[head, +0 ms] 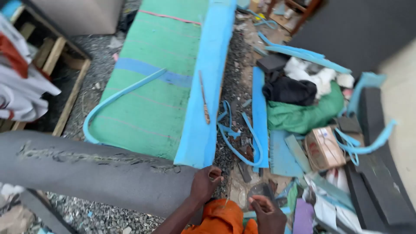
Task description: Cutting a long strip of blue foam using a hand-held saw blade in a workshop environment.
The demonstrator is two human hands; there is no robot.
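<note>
Head view, looking down over gravel floor point(99, 78) w/ foam offcuts everywhere.

Left hand point(206, 184) pinched shut at end of grey foam roll point(86, 171), right by the stitched seam; looks to hold sthg small, maybe a needle, too small to tell. Right hand point(266, 212) low in frame, fingers curled in; a fine thread seems to run betw. the hands, faint. Orange cloth point(219, 221) under both wrists.

Blue foam slab point(206, 99) leans on green mat point(151, 86), lower end just beside left hand. Thin rusty stick point(203, 97) lies on the slab. Blue strips point(236, 134) looped on ground nearby. Box point(323, 147), green bag point(303, 115), dark slabs to the right.

Risks, my read:
- Thread could snag on strips or gravel, since loose ends lie close.
- Seam already ragged; hard pull might tear foam.
- Slab only leaning, a nudge from the roll could tip it onto the hands.
- If needle, fingertip prick likely w/ the hands this near.
</note>
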